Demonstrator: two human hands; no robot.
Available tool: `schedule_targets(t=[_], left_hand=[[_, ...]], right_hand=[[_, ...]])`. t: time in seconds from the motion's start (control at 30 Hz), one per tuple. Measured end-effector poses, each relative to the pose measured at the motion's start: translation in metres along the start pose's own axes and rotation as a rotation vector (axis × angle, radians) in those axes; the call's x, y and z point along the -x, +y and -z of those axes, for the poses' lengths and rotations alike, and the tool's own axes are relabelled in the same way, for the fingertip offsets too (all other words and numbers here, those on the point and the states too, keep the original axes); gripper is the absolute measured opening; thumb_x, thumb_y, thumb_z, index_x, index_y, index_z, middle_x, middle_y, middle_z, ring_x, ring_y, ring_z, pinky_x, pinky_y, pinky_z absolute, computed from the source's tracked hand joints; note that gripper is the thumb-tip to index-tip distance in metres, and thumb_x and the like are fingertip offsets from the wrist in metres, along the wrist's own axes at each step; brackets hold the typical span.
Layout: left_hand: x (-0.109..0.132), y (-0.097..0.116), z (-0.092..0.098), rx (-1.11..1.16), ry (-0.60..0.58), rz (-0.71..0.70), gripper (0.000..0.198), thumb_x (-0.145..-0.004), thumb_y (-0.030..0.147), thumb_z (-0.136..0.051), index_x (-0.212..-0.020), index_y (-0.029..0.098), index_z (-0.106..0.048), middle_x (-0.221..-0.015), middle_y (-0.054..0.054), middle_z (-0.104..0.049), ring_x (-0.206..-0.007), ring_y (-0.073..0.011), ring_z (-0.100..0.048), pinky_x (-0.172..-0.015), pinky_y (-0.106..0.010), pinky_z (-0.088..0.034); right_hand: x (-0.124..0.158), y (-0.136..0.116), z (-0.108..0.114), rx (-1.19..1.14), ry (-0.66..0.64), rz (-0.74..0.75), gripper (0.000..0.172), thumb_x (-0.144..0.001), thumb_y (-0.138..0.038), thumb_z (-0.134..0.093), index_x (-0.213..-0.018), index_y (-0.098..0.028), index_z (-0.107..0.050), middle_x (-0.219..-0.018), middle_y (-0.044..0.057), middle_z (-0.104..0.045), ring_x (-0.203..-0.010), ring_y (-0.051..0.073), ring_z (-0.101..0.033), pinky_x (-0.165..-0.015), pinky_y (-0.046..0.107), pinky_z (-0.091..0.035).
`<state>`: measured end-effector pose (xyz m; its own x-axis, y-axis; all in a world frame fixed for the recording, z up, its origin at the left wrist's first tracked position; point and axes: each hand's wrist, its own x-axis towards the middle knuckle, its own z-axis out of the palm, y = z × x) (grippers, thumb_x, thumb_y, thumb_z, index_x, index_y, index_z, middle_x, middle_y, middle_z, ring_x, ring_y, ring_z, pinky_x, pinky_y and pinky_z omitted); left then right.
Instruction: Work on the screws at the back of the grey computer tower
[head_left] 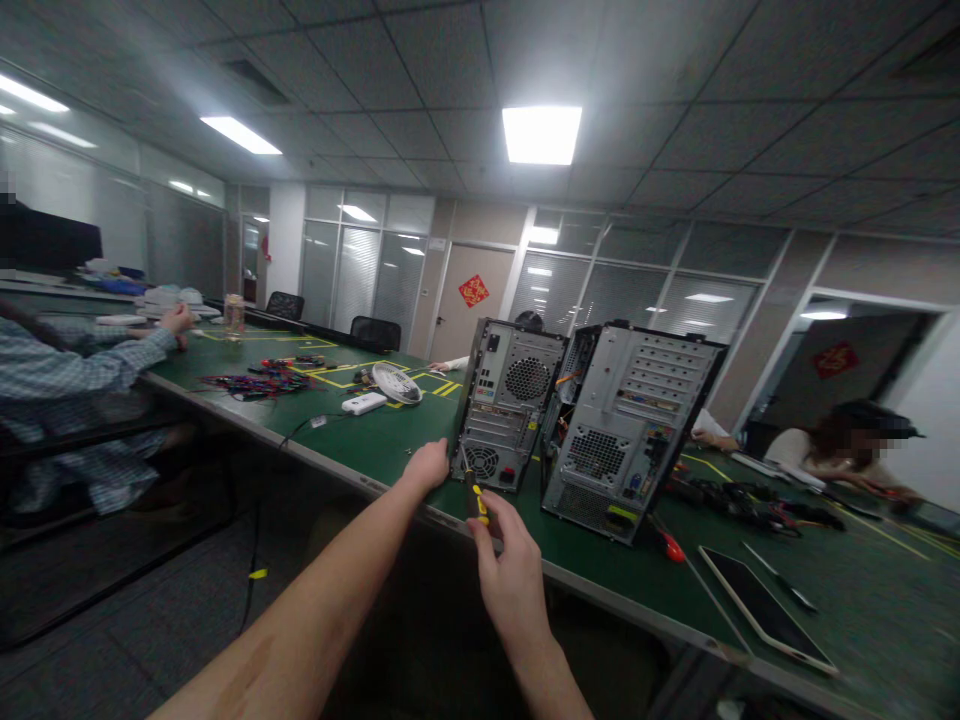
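Your right hand point(506, 550) is closing its fingers around the black and yellow handle of a screwdriver point(478, 505), whose shaft is pointing away from you toward the lower left edge of the left computer case point(510, 400), by the round vent; whether the tip is touching metal you cannot tell. Your left hand point(429, 465) is resting at that case's left side, its fingers mostly hidden, so how far open it is, or whether it is gripping anything, you cannot tell. The case is standing upright on the green table point(405, 425), just beyond both hands. To the right of your right hand, a second computer case point(619, 430) is standing, with a red-handled tool point(673, 547) and a tablet point(765, 608) lying farther right. Beyond your left hand, a white round fan-like piece point(396, 384) is lying near a white box point(364, 403).
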<state>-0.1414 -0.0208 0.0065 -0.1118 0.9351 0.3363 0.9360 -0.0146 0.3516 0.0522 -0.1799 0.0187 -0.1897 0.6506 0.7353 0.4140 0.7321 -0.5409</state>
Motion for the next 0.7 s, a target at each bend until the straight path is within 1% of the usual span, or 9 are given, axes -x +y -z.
schedule_targets(t=[0.1,0.4,0.53,0.7], left_hand=[[0.0001,0.0005,0.0004,-0.006,0.003,0.002,0.025,-0.095,0.015,-0.041,-0.112,0.015,-0.060,-0.108,-0.016,-0.073,-0.101,-0.0255,-0.071,-0.087,-0.033,-0.052],[-0.0012,-0.0012,-0.0017,-0.010,0.008,-0.005,0.023,-0.096,0.016,-0.042,-0.111,0.016,-0.059,-0.108,-0.016,-0.073,-0.102,-0.0253,-0.071,-0.087,-0.033,-0.052],[-0.0017,-0.0018,-0.0024,-0.007,0.006,-0.005,0.022,-0.096,0.016,-0.042,-0.111,0.016,-0.059,-0.107,-0.016,-0.073,-0.102,-0.0244,-0.071,-0.087,-0.032,-0.052],[-0.0015,-0.0015,-0.0021,-0.003,0.010,-0.005,0.024,-0.096,0.016,-0.041,-0.111,0.016,-0.059,-0.108,-0.016,-0.073,-0.101,-0.0257,-0.071,-0.086,-0.033,-0.053]], right_hand=[[0.0009,0.0002,0.0002,-0.006,0.002,0.010,0.027,-0.097,-0.026,-0.056,-0.120,-0.020,-0.069,-0.129,0.012,-0.067,-0.118,0.025,-0.065,-0.101,0.039,-0.055],[0.0018,-0.0017,0.0037,0.079,-0.015,0.063,0.031,-0.097,-0.021,-0.054,-0.121,-0.024,-0.073,-0.135,0.010,-0.064,-0.125,0.025,-0.061,-0.110,0.043,-0.048],[0.0012,-0.0001,0.0017,0.036,-0.008,0.040,0.032,-0.096,-0.022,-0.057,-0.125,-0.022,-0.070,-0.134,0.011,-0.065,-0.125,0.026,-0.062,-0.109,0.043,-0.049],[0.0003,0.0013,0.0002,0.004,-0.016,0.033,0.031,-0.096,-0.022,-0.057,-0.124,-0.022,-0.071,-0.136,0.010,-0.065,-0.126,0.026,-0.062,-0.109,0.043,-0.050]])
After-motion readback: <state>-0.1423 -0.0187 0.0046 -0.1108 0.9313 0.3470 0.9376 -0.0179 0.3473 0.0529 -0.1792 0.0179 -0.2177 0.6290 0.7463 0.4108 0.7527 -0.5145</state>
